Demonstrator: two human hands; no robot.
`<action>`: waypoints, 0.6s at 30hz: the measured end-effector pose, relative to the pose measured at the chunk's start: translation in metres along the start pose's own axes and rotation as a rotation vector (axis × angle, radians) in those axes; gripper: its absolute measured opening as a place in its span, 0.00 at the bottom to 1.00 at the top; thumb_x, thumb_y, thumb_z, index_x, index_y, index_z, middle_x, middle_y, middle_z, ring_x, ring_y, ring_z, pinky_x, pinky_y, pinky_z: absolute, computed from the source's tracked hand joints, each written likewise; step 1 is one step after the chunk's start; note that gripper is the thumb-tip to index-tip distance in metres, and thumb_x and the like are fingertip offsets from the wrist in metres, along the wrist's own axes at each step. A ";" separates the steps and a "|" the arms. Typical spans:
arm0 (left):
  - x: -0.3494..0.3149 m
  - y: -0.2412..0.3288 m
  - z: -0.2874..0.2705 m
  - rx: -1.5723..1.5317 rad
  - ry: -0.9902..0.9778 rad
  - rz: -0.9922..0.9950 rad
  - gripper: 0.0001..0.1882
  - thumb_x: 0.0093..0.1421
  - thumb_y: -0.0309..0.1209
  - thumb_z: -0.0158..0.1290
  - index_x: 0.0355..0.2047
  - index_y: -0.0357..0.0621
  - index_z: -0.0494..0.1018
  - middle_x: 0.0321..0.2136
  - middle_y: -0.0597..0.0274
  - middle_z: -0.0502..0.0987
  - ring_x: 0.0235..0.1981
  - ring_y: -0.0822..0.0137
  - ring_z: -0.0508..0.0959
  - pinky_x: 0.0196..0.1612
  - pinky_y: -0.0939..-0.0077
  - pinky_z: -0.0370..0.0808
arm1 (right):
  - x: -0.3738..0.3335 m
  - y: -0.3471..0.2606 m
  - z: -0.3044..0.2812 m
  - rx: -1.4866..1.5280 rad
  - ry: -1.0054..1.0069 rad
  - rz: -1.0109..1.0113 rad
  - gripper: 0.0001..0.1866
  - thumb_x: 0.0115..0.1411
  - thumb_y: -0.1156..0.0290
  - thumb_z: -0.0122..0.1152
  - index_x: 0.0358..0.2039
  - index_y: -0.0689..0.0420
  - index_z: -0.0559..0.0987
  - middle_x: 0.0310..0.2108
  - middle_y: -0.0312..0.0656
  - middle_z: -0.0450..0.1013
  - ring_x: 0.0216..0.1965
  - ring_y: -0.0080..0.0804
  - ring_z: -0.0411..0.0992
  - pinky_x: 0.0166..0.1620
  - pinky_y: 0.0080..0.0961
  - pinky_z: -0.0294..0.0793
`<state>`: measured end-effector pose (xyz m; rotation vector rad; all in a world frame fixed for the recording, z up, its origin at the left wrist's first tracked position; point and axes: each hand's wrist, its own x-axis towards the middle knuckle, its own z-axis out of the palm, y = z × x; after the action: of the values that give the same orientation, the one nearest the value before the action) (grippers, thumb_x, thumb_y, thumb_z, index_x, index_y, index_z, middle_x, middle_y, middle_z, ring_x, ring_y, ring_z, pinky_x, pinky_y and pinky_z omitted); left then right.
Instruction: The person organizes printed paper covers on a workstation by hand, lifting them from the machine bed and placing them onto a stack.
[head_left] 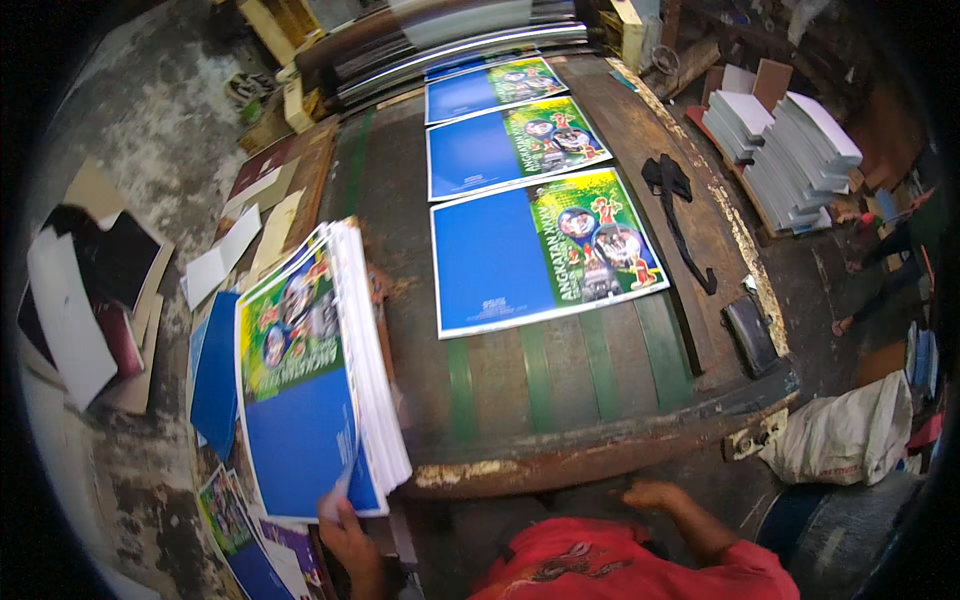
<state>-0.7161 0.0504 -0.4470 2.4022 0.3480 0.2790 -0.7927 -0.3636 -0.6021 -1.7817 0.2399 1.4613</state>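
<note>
My left hand (348, 540) pinches the near corner of the top printed cover sheet (300, 435), bending that corner up. This sheet, blue with a green photo panel, lies on a tall stack of paper (372, 360) left of the conveyor table. My right hand (650, 495) is just off the table's front edge with nothing visible in it, its fingers loosely apart. On the belt (490, 385), three matching printed sheets lie in a row: a near one (490, 265), a middle one (470, 155) and a far one (462, 97).
Metal rollers (460, 50) cross the table's far end. A black strap (672, 215) and a dark pouch (750, 335) rest along its right side. Paper stacks (800, 150) and a white sack (845, 435) stand at the right. Loose boards (90, 300) lie at the left.
</note>
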 end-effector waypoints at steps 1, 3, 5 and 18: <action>0.003 0.000 0.002 -0.347 0.162 -0.062 0.20 0.68 0.37 0.47 0.50 0.30 0.67 0.49 0.48 0.72 0.51 0.56 0.71 0.58 0.62 0.64 | -0.011 -0.026 -0.001 -0.030 -0.044 -0.185 0.32 0.64 0.42 0.47 0.48 0.60 0.77 0.46 0.51 0.75 0.49 0.42 0.71 0.54 0.37 0.67; 0.004 0.003 0.001 -0.850 0.341 -0.082 0.28 0.67 0.40 0.50 0.55 0.27 0.61 0.53 0.46 0.68 0.54 0.59 0.69 0.60 0.64 0.61 | -0.025 -0.087 -0.008 0.053 -0.130 -0.752 0.32 0.65 0.41 0.45 0.44 0.60 0.79 0.42 0.50 0.77 0.45 0.44 0.74 0.52 0.37 0.69; 0.000 0.009 0.001 -0.809 0.491 -0.050 0.25 0.67 0.41 0.50 0.52 0.27 0.65 0.50 0.47 0.71 0.51 0.58 0.71 0.57 0.63 0.64 | -0.029 -0.145 -0.030 -0.100 0.331 -0.915 0.28 0.64 0.45 0.51 0.41 0.60 0.80 0.37 0.45 0.78 0.40 0.36 0.75 0.45 0.35 0.72; 0.058 0.128 0.034 0.270 -0.664 0.920 0.25 0.53 0.44 0.62 0.49 0.47 0.74 0.52 0.51 0.73 0.56 0.53 0.70 0.62 0.50 0.59 | 0.053 -0.137 -0.044 1.141 0.117 -0.739 0.17 0.61 0.56 0.60 0.35 0.59 0.74 0.20 0.37 0.71 0.17 0.22 0.67 0.20 0.20 0.71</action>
<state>-0.6289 -0.0448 -0.3816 2.5853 -1.0929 -0.1951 -0.6615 -0.2849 -0.5863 -0.8333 0.3327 0.4662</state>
